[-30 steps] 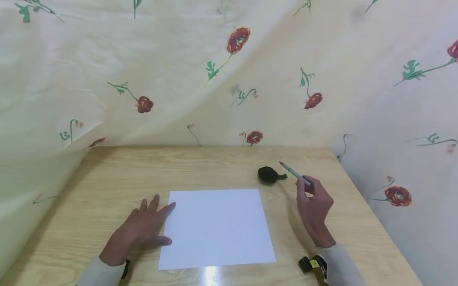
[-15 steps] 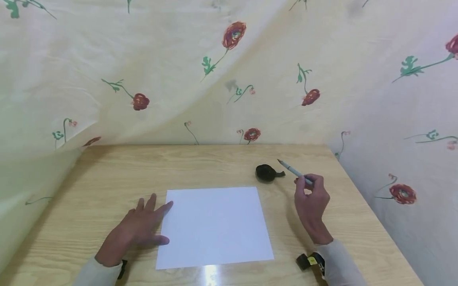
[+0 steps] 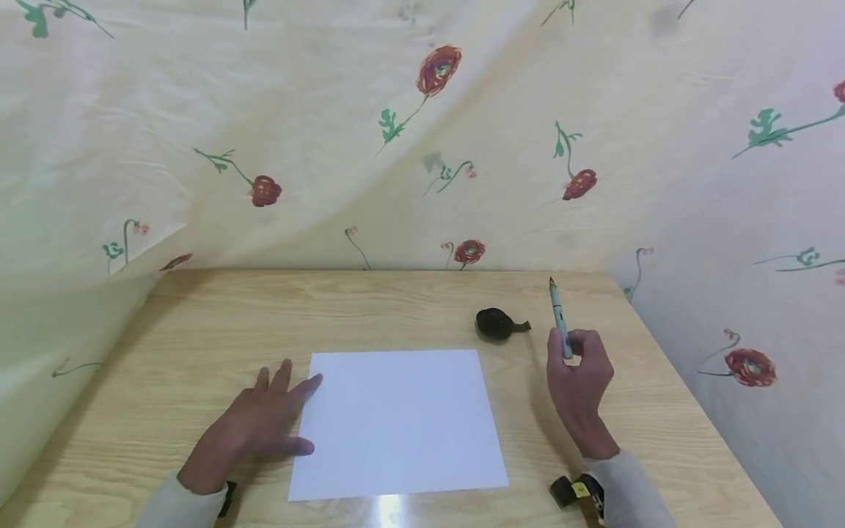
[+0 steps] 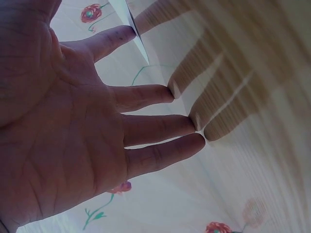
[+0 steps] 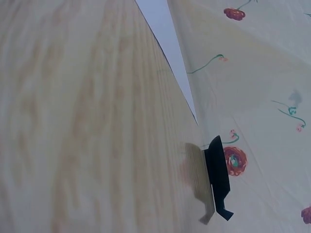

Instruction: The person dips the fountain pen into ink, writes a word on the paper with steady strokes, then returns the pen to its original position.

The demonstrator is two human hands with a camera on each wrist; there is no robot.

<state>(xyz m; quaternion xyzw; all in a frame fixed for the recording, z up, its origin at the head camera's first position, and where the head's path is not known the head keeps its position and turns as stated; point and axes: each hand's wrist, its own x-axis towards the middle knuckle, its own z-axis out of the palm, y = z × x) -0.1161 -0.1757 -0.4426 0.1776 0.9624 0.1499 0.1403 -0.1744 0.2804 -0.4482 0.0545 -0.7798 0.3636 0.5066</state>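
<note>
A blank white sheet of paper [image 3: 399, 422] lies on the wooden table. My left hand [image 3: 260, 418] rests at its left edge with fingers spread, the index fingertip and thumb tip over the paper. In the left wrist view the fingertips of this hand [image 4: 112, 116] meet the glossy tabletop. To the right of the sheet, my right hand [image 3: 579, 374] pinches a grey-blue pen [image 3: 559, 315] between thumb and fingers, its dark tip pointing up and away. The right wrist view shows neither this hand nor the pen.
Beyond the paper's far right corner sits a small black rounded object [image 3: 494, 324] with a short bent tail; its kind is unclear. In the right wrist view the black object [image 5: 218, 172] looks low and flat. Flower-patterned cloth [image 3: 317, 147] hangs behind and beside the wooden table [image 3: 370, 308].
The pen in my right hand has swung from slanting left to nearly upright in the head view. My left hand and the paper stay in place; the head view shifts slightly.
</note>
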